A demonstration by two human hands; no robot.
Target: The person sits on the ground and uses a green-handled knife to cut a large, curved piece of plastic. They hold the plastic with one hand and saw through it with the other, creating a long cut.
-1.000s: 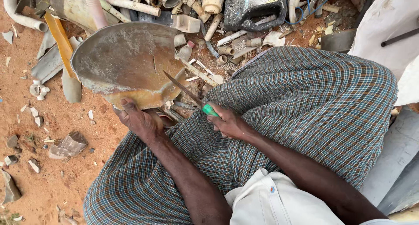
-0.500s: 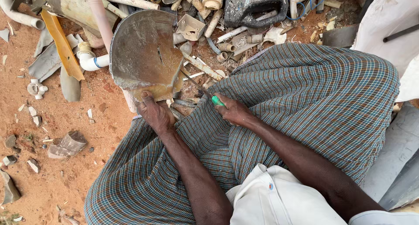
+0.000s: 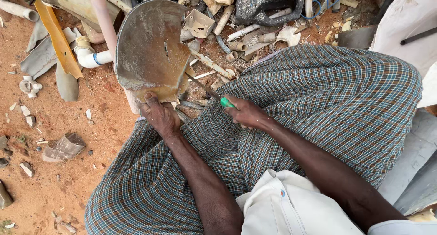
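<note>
Red, sandy ground lies under me, strewn with broken plastic and pipe offcuts, and my lap is covered by a checked cloth that fills the lower half of the view. The thing in hand is a worn, rust-brown curved metal sheet, standing tilted just beyond the cloth's upper left edge. My left hand is clamped on the sheet's lower rim, thumb pressed on its face, holding it steady. My right hand, just right of the sheet and resting on the cloth, is closed around the green handle of a thin tool, likely a screwdriver, whose dark shaft runs up and left to meet the sheet's lower right edge; I cannot tell whether the tip actually touches it. I judge the step in hand to be prying or scraping along that edge, and the next move would call for a firm brace from the left hand while the tool pushes without slipping toward my fingers. Left of the sheet lie a white pipe elbow and a yellow strip; beyond it, at the top, sits a black container.
</note>
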